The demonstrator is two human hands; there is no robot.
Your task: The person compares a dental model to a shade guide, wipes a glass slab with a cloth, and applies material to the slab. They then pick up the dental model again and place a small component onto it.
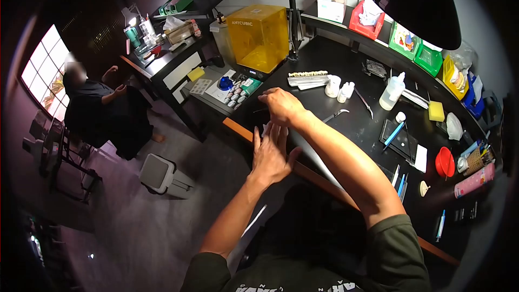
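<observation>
My left hand (272,159) is raised at the desk's front edge, its fingers stretched out and the thumb apart. Just above it, my right hand (283,107) is curled with bent fingers, its wrist crossing over my left fingertips. A small whitish bit shows between the hands, too hidden to name; whatever the right fingers hold cannot be made out. Curved tweezers (336,114) lie on the desk by my right forearm. Beyond them stand small white bottles (346,92) and a pale strip with a row of cream pieces (308,77).
A yellow ANYCUBIC machine (258,38) stands at the back left. On the right are a clear squeeze bottle (392,92), a yellow sponge (436,111) and a red bowl (445,162). A black lamp (416,5) hangs overhead. Another person (105,103) sits far left, behind a bin (158,174).
</observation>
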